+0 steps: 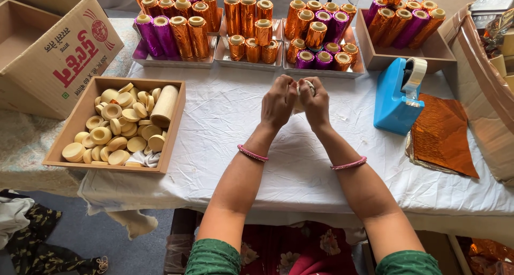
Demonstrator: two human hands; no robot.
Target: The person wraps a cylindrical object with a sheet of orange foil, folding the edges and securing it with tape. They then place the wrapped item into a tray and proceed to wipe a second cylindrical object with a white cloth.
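My left hand (278,101) and my right hand (316,102) meet over the middle of the white cloth (235,125), both closed around one small pale object (303,87) that is mostly hidden between the fingers. Each wrist wears a pink bangle. Left of my hands stands a wooden tray (174,126) filled with several pale round discs and one pale cylinder (164,106). On the right stands a blue tape dispenser (395,99), with orange foil sheets (444,133) lying beside it.
Metal trays (176,62) along the far edge hold several upright rolls wrapped in orange, gold and purple foil. A wooden box (404,54) at the back right holds more. An open cardboard box (53,50) sits at the far left. Dark fabric lies on the floor.
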